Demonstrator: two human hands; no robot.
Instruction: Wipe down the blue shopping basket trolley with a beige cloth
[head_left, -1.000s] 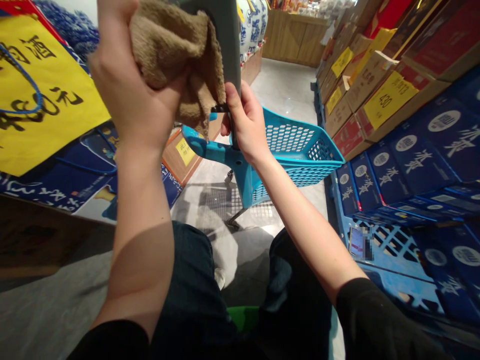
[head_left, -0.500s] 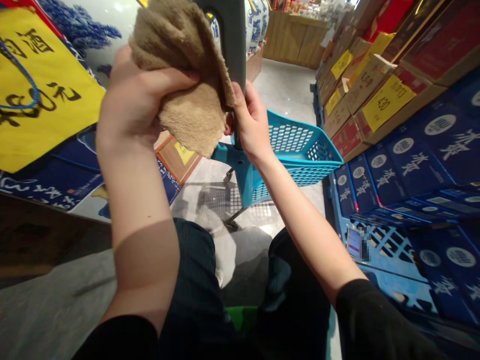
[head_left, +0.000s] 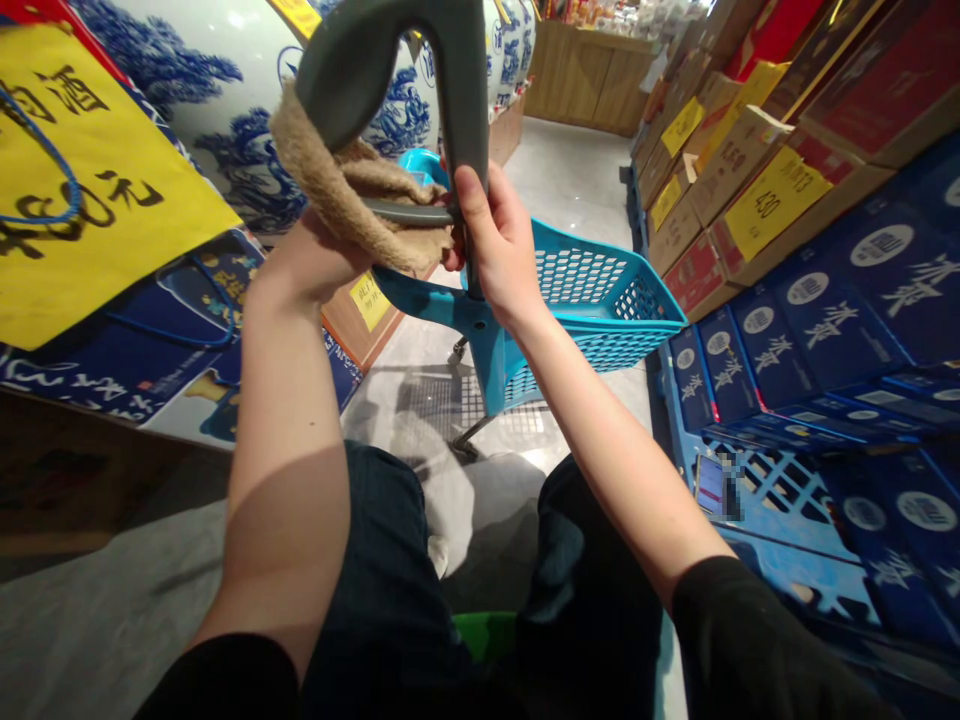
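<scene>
tan terry towel (head_left: 352, 180) draped on grey cart handle (head_left: 465, 100) | teal plastic mesh basket (head_left: 592, 280) tilted, below handle

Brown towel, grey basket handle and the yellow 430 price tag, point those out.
Brown towel (head_left: 322, 170), head view, on its fold.
Grey basket handle (head_left: 469, 120), head view, upright bar.
Yellow 430 price tag (head_left: 772, 202), head view, its centre.

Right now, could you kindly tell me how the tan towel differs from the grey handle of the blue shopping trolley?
The towel is fuzzy and crumpled, while the grey handle is smooth and keeps a stiff arched shape. The left hand presses the towel, while the right hand grips the handle. They share contact: the towel wraps against the handle.
</scene>
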